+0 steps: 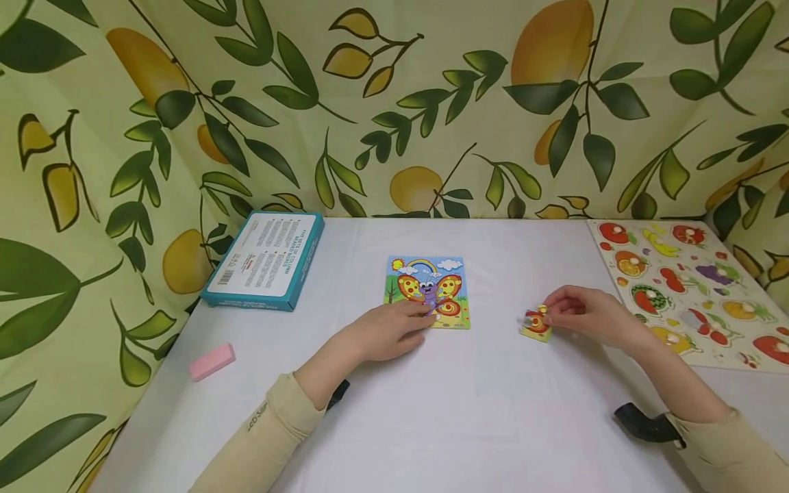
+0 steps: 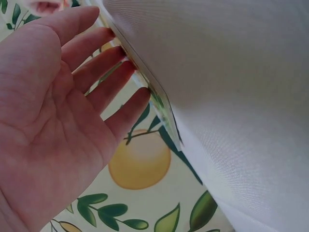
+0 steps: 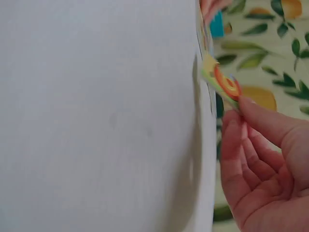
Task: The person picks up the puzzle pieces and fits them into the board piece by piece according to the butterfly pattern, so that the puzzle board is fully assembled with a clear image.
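A small butterfly jigsaw puzzle (image 1: 428, 281) lies on the white table, showing a purple-bodied butterfly under a rainbow. My left hand (image 1: 385, 333) rests on its lower left part and hides that corner. In the left wrist view, the loosely extended fingertips of this hand (image 2: 63, 106) touch the thin puzzle edge (image 2: 164, 108). To the right of the puzzle, my right hand (image 1: 594, 320) pinches a puzzle piece (image 1: 537, 327) between thumb and fingers. That piece (image 3: 224, 83) is yellow and green with an orange-red curl, and it is tilted in the right wrist view.
A teal-edged box (image 1: 265, 257) lies at the back left, with a pink block (image 1: 212, 361) in front of it. A fruit picture board (image 1: 696, 291) lies at the right, close beyond my right hand. A patterned curtain (image 1: 431, 103) stands behind the table (image 1: 431, 424).
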The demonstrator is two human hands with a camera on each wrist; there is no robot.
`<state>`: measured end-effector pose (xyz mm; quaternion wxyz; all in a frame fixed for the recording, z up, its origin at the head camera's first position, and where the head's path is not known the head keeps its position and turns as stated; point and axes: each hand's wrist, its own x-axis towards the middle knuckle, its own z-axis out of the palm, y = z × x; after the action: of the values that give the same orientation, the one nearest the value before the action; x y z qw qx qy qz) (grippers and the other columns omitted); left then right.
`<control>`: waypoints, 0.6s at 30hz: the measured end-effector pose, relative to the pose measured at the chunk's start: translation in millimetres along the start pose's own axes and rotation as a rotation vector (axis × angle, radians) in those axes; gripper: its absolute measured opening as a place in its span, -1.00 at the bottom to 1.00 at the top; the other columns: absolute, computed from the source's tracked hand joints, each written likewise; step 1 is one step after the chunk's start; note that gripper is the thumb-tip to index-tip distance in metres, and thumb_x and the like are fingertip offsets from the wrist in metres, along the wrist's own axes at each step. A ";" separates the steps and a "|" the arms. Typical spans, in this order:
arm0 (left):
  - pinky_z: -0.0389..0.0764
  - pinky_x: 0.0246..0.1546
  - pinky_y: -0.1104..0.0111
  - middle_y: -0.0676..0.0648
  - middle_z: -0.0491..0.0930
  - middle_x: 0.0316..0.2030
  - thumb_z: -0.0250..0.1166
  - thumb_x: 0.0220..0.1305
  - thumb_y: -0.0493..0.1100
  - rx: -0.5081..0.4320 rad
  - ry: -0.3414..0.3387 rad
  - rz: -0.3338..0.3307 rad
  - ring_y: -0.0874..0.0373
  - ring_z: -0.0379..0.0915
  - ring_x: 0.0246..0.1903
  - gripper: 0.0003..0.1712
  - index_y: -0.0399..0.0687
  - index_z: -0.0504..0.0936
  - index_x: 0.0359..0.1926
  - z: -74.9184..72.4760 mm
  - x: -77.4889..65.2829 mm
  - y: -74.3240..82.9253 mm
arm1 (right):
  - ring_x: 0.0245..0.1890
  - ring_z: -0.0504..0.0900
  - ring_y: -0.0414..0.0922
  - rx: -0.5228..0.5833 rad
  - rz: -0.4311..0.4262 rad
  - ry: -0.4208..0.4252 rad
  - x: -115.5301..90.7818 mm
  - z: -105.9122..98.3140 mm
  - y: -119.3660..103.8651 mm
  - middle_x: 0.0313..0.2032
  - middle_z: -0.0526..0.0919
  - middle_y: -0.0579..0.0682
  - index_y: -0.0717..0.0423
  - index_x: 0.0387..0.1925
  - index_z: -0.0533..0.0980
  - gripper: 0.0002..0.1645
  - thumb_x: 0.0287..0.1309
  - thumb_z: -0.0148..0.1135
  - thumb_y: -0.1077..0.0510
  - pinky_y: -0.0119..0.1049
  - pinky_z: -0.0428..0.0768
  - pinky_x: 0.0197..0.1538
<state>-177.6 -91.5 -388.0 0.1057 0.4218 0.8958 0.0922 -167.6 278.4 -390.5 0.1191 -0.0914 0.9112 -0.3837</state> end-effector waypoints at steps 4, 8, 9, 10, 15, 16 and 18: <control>0.20 0.36 0.23 -0.04 0.32 0.37 0.10 0.46 -0.05 0.002 -0.006 -0.006 0.07 0.15 0.39 -0.48 -0.03 0.40 0.37 -0.9 0.2 0.6 | -0.31 0.55 -0.11 0.136 0.003 -0.040 30.0 28.9 -28.0 -0.32 0.61 0.01 0.23 -0.10 0.55 -0.60 0.20 0.35 0.00 -0.38 0.58 -0.30; 0.20 0.36 0.24 -0.05 0.32 0.37 0.10 0.46 -0.05 0.000 -0.006 -0.002 0.07 0.15 0.39 -0.48 -0.03 0.41 0.37 -2.5 0.9 1.1 | -0.31 0.54 -0.10 0.199 -0.016 -0.079 55.8 51.2 -51.1 -0.32 0.61 0.01 0.23 -0.11 0.55 -0.63 0.21 0.34 0.02 -0.38 0.57 -0.30; 0.21 0.36 0.24 -0.05 0.33 0.37 0.10 0.46 -0.05 -0.001 -0.006 0.001 0.07 0.15 0.38 -0.49 -0.03 0.41 0.37 -2.6 1.2 1.0 | -0.32 0.54 -0.10 0.198 -0.025 -0.086 60.5 54.8 -55.0 -0.33 0.61 0.01 0.22 -0.12 0.56 -0.65 0.21 0.34 0.04 -0.38 0.56 -0.30; 0.21 0.36 0.24 -0.05 0.33 0.36 0.10 0.46 -0.05 0.001 -0.005 0.004 0.07 0.16 0.38 -0.49 -0.03 0.42 0.36 -2.6 1.3 0.8 | -0.33 0.53 -0.10 0.189 -0.040 -0.091 64.6 57.9 -58.4 -0.33 0.61 0.01 0.22 -0.12 0.56 -0.67 0.22 0.34 0.05 -0.38 0.55 -0.31; 0.23 0.35 0.25 -0.05 0.34 0.36 0.11 0.45 -0.05 0.011 0.000 0.007 0.09 0.17 0.38 -0.49 -0.03 0.42 0.36 -1.9 0.3 -0.2 | -0.32 0.53 -0.10 0.093 -0.089 -0.091 77.6 65.3 -68.9 -0.32 0.63 -0.01 0.18 -0.15 0.58 -0.74 0.22 0.33 0.10 -0.35 0.53 -0.31; 0.23 0.35 0.25 -0.05 0.33 0.36 0.11 0.45 -0.05 0.009 -0.001 0.006 0.09 0.17 0.38 -0.49 -0.03 0.42 0.36 -1.8 0.2 -0.6 | -0.31 0.52 -0.10 0.076 -0.099 -0.087 79.0 65.5 -69.7 -0.32 0.63 -0.01 0.18 -0.15 0.59 -0.75 0.22 0.33 0.11 -0.34 0.53 -0.30; 0.23 0.34 0.24 -0.05 0.34 0.36 0.12 0.45 -0.05 -0.003 0.000 0.005 0.09 0.17 0.38 -0.49 -0.03 0.42 0.36 -1.7 -0.1 -1.4 | -0.31 0.52 -0.10 0.047 -0.108 -0.082 81.1 65.7 -70.5 -0.32 0.63 -0.02 0.18 -0.15 0.60 -0.77 0.23 0.32 0.13 -0.33 0.53 -0.30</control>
<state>-179.1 -92.6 -386.7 0.1060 0.4241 0.8945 0.0938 -220.9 164.4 -396.1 0.1375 -0.1531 0.8900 -0.4069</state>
